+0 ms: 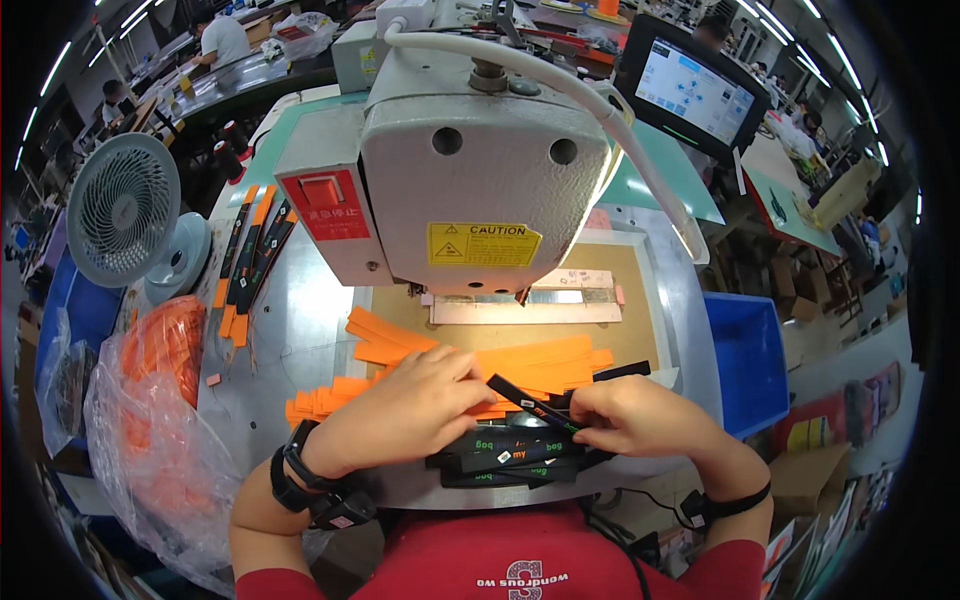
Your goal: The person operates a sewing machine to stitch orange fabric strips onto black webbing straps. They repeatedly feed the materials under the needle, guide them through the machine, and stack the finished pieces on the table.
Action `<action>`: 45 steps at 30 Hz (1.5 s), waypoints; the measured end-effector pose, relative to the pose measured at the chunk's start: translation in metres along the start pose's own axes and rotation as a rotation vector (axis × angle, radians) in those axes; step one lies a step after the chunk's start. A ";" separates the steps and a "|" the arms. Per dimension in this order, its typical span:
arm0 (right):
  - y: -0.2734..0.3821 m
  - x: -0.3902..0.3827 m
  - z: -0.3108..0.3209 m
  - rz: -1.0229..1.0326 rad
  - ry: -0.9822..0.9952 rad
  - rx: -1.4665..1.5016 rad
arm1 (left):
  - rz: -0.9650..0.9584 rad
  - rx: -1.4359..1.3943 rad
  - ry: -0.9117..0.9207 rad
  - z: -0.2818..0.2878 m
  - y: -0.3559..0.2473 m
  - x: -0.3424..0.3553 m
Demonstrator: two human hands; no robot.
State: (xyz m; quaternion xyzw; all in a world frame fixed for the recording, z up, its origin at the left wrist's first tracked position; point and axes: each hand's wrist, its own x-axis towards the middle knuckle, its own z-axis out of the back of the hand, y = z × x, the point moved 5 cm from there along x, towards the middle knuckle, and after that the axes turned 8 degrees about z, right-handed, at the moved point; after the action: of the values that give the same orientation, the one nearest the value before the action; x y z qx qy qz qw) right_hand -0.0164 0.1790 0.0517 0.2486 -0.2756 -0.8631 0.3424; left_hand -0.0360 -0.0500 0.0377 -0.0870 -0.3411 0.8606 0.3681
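Note:
My left hand (420,405), fingers curled, rests over a spread of orange strips (530,355); what it grips, if anything, is hidden. Just right of its fingertips is the raised end of a black printed strap (522,398), whose lower end my right hand (630,420) pinches. Several more black printed straps (505,460) lie stacked below, between both hands. Above them stands a white industrial sewing machine head (470,180), with a long pale clamp plate (525,312) on the tan work plate beneath it.
A fan (125,210), orange and black strips (250,260) and a plastic bag of orange material (150,420) are at left. A blue bin (750,360) is at right, a screen (690,85) at upper right. Other people (220,45) appear in the background.

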 end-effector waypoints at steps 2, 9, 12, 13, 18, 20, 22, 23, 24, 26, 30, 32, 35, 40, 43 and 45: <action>0.003 -0.006 -0.006 0.086 -0.007 -0.158 | 0.050 0.028 0.000 0.000 0.006 0.000; 0.031 0.000 -0.046 0.201 -0.248 -0.463 | 0.091 0.009 -0.034 0.004 0.009 0.004; 0.028 0.000 -0.052 0.198 -0.275 -0.450 | 0.090 0.013 -0.021 0.003 0.008 0.004; 0.028 -0.001 -0.050 0.223 -0.281 -0.442 | 0.092 0.014 -0.016 0.003 0.008 0.003; 0.013 0.001 -0.038 0.259 -0.344 -0.319 | 0.071 0.009 -0.027 0.001 0.008 0.004; 0.017 0.007 -0.030 0.217 -0.297 -0.334 | 0.073 0.014 -0.021 0.001 0.008 0.005; 0.021 0.010 -0.027 0.199 -0.242 -0.356 | 0.084 0.021 -0.010 0.002 0.009 0.005; 0.020 0.011 -0.029 0.201 -0.224 -0.336 | 0.086 0.019 -0.010 0.002 0.009 0.005; 0.020 0.011 -0.031 0.204 -0.207 -0.316 | 0.087 0.017 -0.010 0.003 0.009 0.005; 0.019 0.012 -0.033 0.198 -0.189 -0.275 | 0.090 0.012 -0.010 0.003 0.009 0.005; 0.019 0.009 -0.032 0.171 -0.160 -0.244 | 0.091 0.003 -0.019 0.002 0.013 0.005; 0.019 0.007 -0.033 0.179 -0.165 -0.250 | 0.090 0.001 -0.025 0.001 0.014 0.004; 0.020 0.005 -0.035 0.212 -0.213 -0.236 | 0.088 0.002 -0.026 0.001 0.013 0.004; 0.016 0.007 -0.034 0.257 -0.248 -0.122 | 0.076 0.015 -0.019 0.000 0.011 0.004; 0.012 0.011 -0.033 0.223 -0.236 -0.067 | 0.068 0.011 -0.011 -0.002 0.010 0.005; 0.016 0.012 -0.028 0.226 -0.251 -0.088 | 0.045 0.010 -0.023 -0.003 0.010 0.005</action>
State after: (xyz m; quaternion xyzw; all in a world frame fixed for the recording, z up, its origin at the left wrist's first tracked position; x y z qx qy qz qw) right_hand 0.0002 0.1519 0.0386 0.0909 -0.3043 -0.8546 0.4109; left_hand -0.0446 -0.0501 0.0292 -0.0828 -0.3388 0.8714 0.3450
